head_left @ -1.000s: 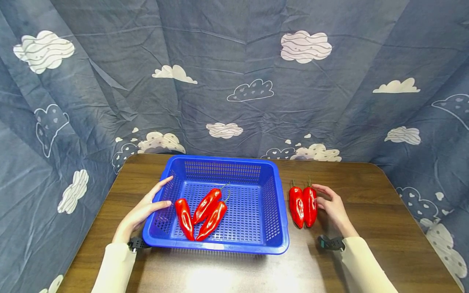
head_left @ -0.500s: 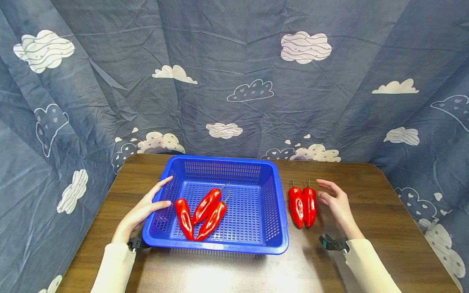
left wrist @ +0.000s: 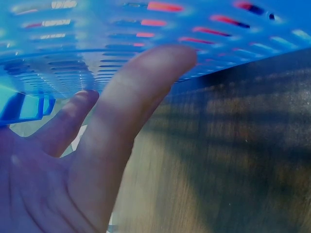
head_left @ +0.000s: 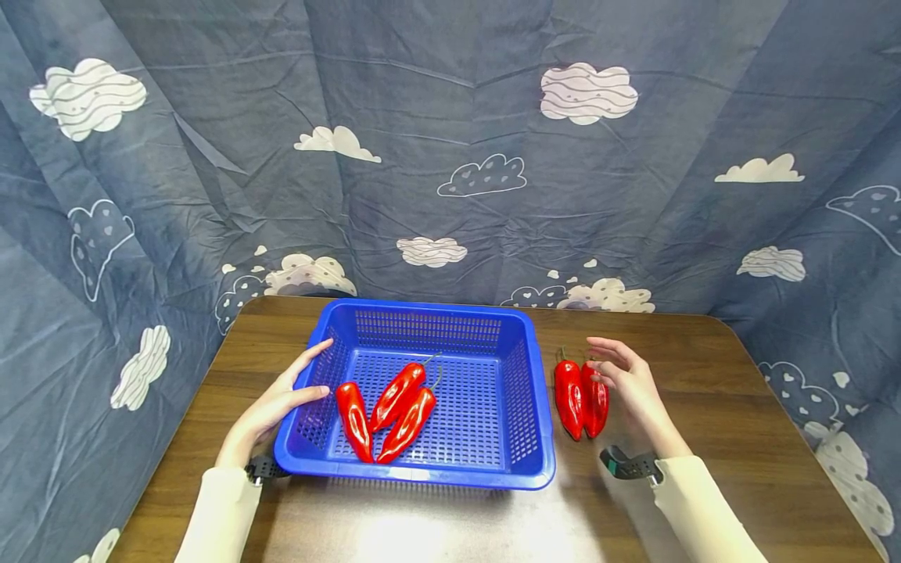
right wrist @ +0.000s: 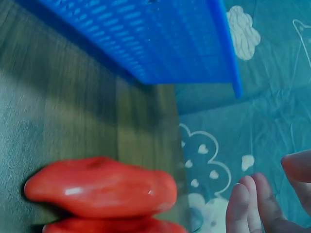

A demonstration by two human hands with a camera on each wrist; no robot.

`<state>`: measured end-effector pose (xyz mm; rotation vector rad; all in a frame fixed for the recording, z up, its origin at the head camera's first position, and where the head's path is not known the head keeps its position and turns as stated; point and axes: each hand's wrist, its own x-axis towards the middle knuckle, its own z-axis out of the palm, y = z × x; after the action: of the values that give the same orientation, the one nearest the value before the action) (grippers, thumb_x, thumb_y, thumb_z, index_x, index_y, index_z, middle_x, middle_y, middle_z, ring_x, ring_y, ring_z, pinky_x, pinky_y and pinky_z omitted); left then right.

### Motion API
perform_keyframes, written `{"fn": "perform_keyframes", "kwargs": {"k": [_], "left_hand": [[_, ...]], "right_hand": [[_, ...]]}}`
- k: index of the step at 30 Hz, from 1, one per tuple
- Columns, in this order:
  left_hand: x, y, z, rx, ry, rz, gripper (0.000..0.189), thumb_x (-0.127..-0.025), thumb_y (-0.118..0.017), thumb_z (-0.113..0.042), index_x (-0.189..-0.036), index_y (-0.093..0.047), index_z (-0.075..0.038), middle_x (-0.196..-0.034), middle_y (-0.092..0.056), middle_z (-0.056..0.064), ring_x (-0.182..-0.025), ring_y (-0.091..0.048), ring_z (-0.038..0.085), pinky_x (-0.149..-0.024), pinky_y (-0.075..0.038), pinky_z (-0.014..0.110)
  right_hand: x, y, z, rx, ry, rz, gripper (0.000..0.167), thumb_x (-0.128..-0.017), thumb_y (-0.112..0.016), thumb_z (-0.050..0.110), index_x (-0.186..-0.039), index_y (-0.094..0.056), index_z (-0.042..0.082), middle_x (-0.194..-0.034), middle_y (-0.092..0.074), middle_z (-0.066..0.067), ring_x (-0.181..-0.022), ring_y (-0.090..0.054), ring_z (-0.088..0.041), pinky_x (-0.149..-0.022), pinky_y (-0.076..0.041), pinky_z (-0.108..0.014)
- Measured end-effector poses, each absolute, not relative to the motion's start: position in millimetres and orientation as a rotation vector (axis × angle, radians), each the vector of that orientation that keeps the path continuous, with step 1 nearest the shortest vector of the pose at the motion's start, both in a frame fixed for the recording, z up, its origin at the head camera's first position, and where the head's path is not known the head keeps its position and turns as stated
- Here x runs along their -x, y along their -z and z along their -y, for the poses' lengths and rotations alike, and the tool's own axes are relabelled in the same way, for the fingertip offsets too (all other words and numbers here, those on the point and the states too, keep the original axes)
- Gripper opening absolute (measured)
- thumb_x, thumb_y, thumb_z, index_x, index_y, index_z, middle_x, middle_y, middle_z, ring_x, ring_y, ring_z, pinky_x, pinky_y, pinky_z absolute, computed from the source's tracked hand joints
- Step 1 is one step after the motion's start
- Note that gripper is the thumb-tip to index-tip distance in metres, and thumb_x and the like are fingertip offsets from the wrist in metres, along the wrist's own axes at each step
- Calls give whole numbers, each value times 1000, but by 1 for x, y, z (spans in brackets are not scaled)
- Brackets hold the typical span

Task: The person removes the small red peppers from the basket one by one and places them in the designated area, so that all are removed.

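In the head view my left hand (head_left: 274, 399) rests at the left side of a blue plastic basket (head_left: 464, 477), thumb and forefinger extended across its rim. The left wrist view has the thumb (left wrist: 141, 82) against the perforated wall. Three red peppers lie in the basket: a left pepper (head_left: 354, 422), a middle pepper (head_left: 399, 395) and a lower pepper (head_left: 408, 426). Two more, a near-basket pepper (head_left: 568, 399) and a right-hand pepper (head_left: 598, 407), lie side by side on the table. My right hand (head_left: 629, 383) hovers over the latter's stem end, fingers loosely bent, holding nothing.
The wooden table (head_left: 718, 414) carries the basket and the loose peppers. A grey-blue curtain (head_left: 436, 203) with a cloud pattern hangs behind the table's far edge. The basket's right wall (right wrist: 189, 43) rises beside the loose peppers.
My right hand first drew back rightward from the right-hand pepper, then moved left over its stem end. The left hand, the basket and the peppers keep their places.
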<state>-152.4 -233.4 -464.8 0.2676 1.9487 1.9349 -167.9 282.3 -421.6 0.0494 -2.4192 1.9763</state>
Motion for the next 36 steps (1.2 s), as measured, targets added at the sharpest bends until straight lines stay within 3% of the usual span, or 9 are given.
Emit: {"fn": "perform_keyframes", "kwargs": {"k": [7,19,26,32,36], "left_hand": [[152,464,233,-274,-1939,-1942,75,-93,-56,-8,-154,-15,-22,-150,-16,25,-123,-37,47,-82,-50,54],[151,465,233,-283,-1938,-1954,74,-93,-56,-8,-154,-16,-23,-151,-15,24,-126,-32,48,-84,-50,53],[152,465,233,-293,-1945,-1950,73,-93,-56,-7,-153,-16,-21,-150,-16,26,-123,-35,48,-82,-50,54],[152,464,234,-267,-1962,-1909,74,-94,-55,-5,-153,-15,-24,-149,-17,25,-119,-41,45,-81,-50,56],[152,464,234,-271,-1966,-1899,74,-94,-55,-5,-154,-14,-23,-150,-16,24,-119,-41,45,-82,-50,56]], "right_hand": [[166,413,-267,-142,-1946,2474,37,-95,-45,-1,-130,-44,-13,-102,-62,12,-89,-61,-6,-79,-53,-27],[168,399,-243,-273,-2006,2476,36,-95,-45,-2,-129,-45,-13,-107,-65,-6,-90,-64,-10,-80,-54,-30],[171,393,-229,-316,-2036,2512,35,-97,-43,0,-131,-45,-11,-120,-54,-35,-94,-65,-19,-84,-52,-34],[173,391,-216,-386,-2061,2525,34,-96,-44,-1,-129,-48,-11,-119,-53,-36,-97,-64,-31,-84,-53,-36],[171,389,-206,-429,-2093,2530,34,-96,-45,0,-128,-48,-10,-118,-56,-32,-97,-64,-27,-83,-53,-35]]}}
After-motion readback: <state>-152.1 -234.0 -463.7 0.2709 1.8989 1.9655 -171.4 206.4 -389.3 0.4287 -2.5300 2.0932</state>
